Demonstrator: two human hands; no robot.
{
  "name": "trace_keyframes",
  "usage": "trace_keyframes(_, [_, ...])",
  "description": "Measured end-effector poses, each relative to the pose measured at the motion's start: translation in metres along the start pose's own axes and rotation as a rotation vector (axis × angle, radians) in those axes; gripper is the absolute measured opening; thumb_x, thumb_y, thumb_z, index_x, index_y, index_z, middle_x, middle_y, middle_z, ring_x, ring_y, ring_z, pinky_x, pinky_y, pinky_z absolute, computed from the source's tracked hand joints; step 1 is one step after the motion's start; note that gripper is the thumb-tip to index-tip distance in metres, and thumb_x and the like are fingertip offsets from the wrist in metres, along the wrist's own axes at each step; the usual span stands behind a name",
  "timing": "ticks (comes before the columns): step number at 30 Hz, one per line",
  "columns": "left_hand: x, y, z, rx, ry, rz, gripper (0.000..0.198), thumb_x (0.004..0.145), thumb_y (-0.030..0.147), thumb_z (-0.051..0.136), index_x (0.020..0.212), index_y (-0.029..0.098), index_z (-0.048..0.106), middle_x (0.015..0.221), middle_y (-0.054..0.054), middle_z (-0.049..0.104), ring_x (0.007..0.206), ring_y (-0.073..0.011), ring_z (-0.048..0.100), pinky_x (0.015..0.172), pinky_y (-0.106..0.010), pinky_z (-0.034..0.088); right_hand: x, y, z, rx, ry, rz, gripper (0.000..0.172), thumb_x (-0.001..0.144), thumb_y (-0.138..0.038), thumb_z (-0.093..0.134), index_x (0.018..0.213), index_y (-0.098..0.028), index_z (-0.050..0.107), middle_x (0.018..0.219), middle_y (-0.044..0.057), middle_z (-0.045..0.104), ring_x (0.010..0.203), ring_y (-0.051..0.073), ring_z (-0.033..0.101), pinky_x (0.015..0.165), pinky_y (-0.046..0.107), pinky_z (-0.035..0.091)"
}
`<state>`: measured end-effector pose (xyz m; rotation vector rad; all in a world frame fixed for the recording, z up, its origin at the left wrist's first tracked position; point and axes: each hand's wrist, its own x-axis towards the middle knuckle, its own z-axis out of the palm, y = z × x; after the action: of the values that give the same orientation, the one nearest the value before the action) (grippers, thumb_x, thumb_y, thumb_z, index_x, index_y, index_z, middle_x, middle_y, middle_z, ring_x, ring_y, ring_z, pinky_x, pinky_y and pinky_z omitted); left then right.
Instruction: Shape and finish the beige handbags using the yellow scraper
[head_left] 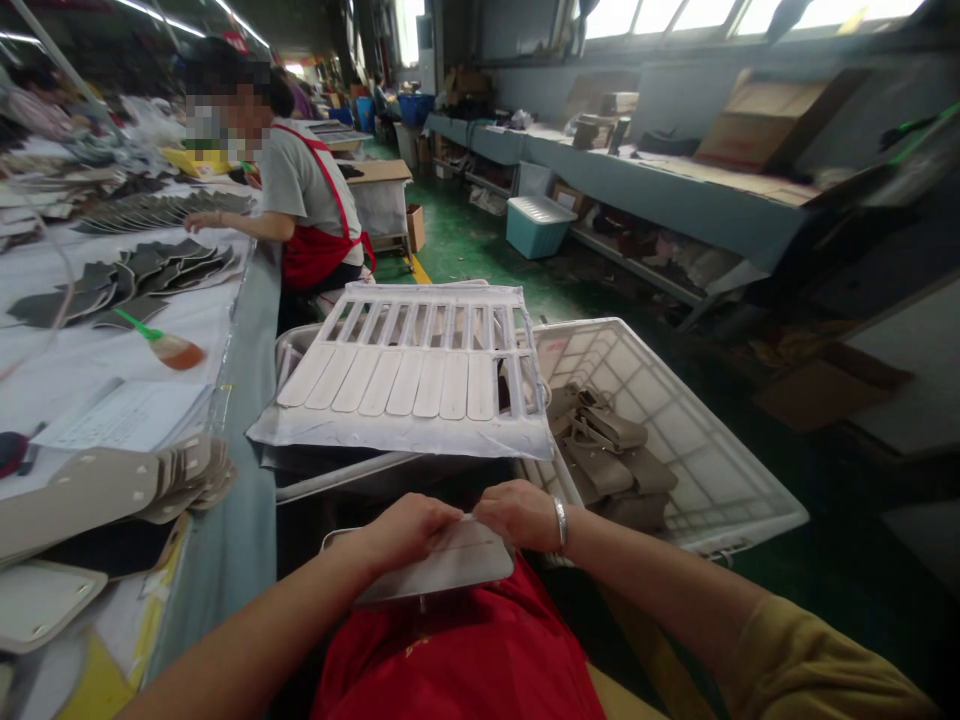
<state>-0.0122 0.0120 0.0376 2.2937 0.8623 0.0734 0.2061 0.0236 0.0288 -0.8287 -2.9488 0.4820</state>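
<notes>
A pale, flat panel with rounded corners (457,565) lies over my lap, against a red apron (465,660). My left hand (409,530) has its fingers closed on the panel's far edge. Close beside it, my right hand (519,513) pinches the same edge, a bracelet on its wrist. Both sets of fingertips are partly hidden. Just beyond my hands rests a white slotted board (405,438), with several pale rounded strips (407,382) lined up along its near half.
On the right stands a white plastic basket (697,450) holding taupe pieces (622,460). At left, a worktable (251,400) bears stacked beige panels (97,490), grey pieces (124,285) and a glue bottle with green nozzle (172,350). A co-worker (300,190) sits ahead.
</notes>
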Motion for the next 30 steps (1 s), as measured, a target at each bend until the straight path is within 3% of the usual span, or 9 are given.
trace_keyframes(4, [-0.002,-0.004,0.014,0.146,0.020,0.053,0.042,0.077,0.008,0.044,0.117,0.017,0.054,0.115,-0.006,0.062,0.099,-0.0210,0.060,0.086,-0.030,0.045,-0.003,-0.006,0.000,-0.077,0.029,-0.009,0.027,0.089,-0.027,0.039,0.078,-0.016,0.061,0.077,0.005,0.061,0.065,0.012,0.051,0.061,0.025,0.035])
trace_keyframes(8, [-0.003,-0.007,0.021,0.242,0.046,0.045,0.036,0.083,0.013,0.042,0.118,0.018,0.050,0.112,-0.007,0.062,0.097,-0.0195,0.060,0.084,-0.030,0.047,0.004,-0.003,-0.006,0.052,0.045,0.074,0.026,0.086,-0.025,0.043,0.075,-0.017,0.065,0.077,0.005,0.061,0.072,0.013,0.053,0.067,0.025,0.037])
trace_keyframes(16, [-0.001,-0.006,0.027,0.363,0.049,0.049,0.030,0.086,0.010,0.038,0.112,0.010,0.052,0.101,-0.014,0.063,0.090,-0.0237,0.062,0.077,-0.035,0.051,0.041,0.013,-0.016,0.345,-0.249,0.212,0.009,0.070,-0.023,0.063,0.073,-0.015,0.066,0.070,-0.001,0.059,0.063,0.009,0.049,0.056,0.019,0.033])
trace_keyframes(19, [-0.006,-0.010,0.020,0.314,0.037,0.057,0.034,0.085,0.009,0.037,0.116,0.010,0.050,0.108,-0.016,0.062,0.094,-0.0252,0.061,0.080,-0.037,0.050,0.052,0.020,-0.013,0.421,-0.354,0.212,0.011,0.068,-0.023,0.066,0.074,-0.014,0.065,0.067,-0.003,0.057,0.060,0.008,0.047,0.053,0.019,0.032])
trace_keyframes(25, [-0.032,-0.027,-0.009,0.141,-0.034,0.090,0.038,0.084,0.011,0.042,0.121,0.020,0.050,0.120,-0.005,0.060,0.103,-0.0191,0.059,0.089,-0.028,0.046,0.062,0.034,-0.005,0.614,-0.422,0.188,0.014,0.067,-0.026,0.067,0.070,-0.013,0.062,0.062,-0.005,0.052,0.059,0.007,0.047,0.055,0.018,0.035])
trace_keyframes(30, [-0.037,-0.035,0.002,0.206,0.023,0.084,0.038,0.087,0.016,0.040,0.125,0.018,0.047,0.120,-0.009,0.059,0.101,-0.0212,0.059,0.087,-0.031,0.048,0.072,0.031,0.002,0.734,-0.422,0.202,0.016,0.068,-0.027,0.067,0.070,-0.012,0.060,0.062,-0.006,0.050,0.058,0.007,0.044,0.054,0.018,0.034])
